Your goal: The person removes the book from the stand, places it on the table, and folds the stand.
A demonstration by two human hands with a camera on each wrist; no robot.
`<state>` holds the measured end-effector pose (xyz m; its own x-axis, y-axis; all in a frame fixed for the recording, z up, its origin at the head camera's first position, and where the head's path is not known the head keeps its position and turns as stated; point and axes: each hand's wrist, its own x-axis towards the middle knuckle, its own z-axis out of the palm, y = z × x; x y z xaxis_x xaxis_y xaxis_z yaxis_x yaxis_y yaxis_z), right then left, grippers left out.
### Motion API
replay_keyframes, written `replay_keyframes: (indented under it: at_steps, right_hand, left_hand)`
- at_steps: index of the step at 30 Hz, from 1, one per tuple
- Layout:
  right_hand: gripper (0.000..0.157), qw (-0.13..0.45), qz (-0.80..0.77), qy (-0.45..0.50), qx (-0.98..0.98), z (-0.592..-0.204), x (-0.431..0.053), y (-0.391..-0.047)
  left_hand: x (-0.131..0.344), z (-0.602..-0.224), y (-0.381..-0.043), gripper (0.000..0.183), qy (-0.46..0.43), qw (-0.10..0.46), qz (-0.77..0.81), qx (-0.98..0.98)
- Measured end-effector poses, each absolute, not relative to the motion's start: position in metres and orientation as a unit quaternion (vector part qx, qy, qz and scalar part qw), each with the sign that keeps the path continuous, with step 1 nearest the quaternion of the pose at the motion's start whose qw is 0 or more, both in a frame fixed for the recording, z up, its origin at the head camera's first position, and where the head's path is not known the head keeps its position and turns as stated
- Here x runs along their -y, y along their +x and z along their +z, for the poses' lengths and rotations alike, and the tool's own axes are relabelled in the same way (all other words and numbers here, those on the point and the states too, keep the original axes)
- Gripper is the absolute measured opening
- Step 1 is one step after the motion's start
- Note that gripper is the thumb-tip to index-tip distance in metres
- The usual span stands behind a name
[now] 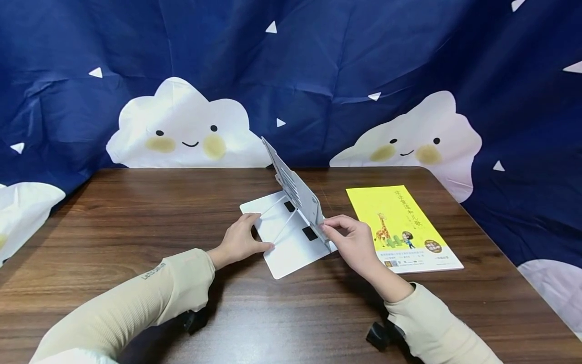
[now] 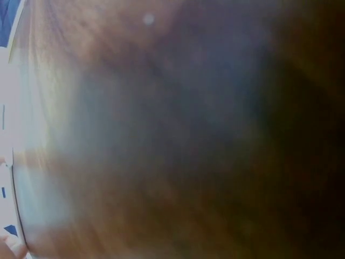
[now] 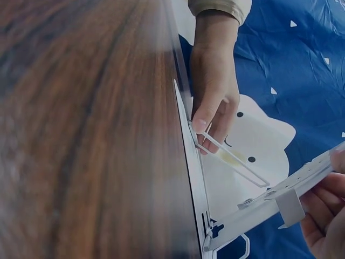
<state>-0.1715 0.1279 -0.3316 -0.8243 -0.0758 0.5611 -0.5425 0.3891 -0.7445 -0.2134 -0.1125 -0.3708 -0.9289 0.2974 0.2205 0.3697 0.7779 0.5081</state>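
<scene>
A white metal book stand (image 1: 291, 260) sits mid-table, its flat base on the wood and its slotted back panel (image 1: 296, 191) tilted up from it. My left hand (image 1: 238, 241) holds the base's left edge, thumb and fingers spread around the end of the wire support (image 1: 285, 225). In the right wrist view, the left thumb and fingers (image 3: 202, 124) pinch the wire's end close over the base. My right hand (image 1: 353, 243) pinches the panel's near edge between thumb and fingers. The left wrist view is mostly blurred, with fingertips (image 2: 9, 247) at its left edge.
A yellow book (image 1: 402, 227) with a giraffe and a child on its cover lies on the brown wooden table (image 1: 150, 217), right of the stand. Behind the table hangs a dark blue cloth (image 1: 309, 60) printed with smiling clouds. Black wrist straps show beneath both sleeves.
</scene>
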Motion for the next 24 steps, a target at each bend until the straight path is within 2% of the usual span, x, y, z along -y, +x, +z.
replay_keyframes:
  at_steps: [13, 24]
  right_hand:
    - [0.004, 0.226, 0.566, 0.139, 0.78, -0.335, -0.136, -0.176]
    - [0.01, 0.221, 0.597, 0.115, 0.763, -0.337, -0.141, -0.178]
  left_hand:
    - [0.112, -0.371, -0.213, 0.078, -0.175, 0.056, -0.278, 0.943]
    - [0.11, -0.371, -0.213, 0.077, -0.175, 0.064, -0.27, 0.945]
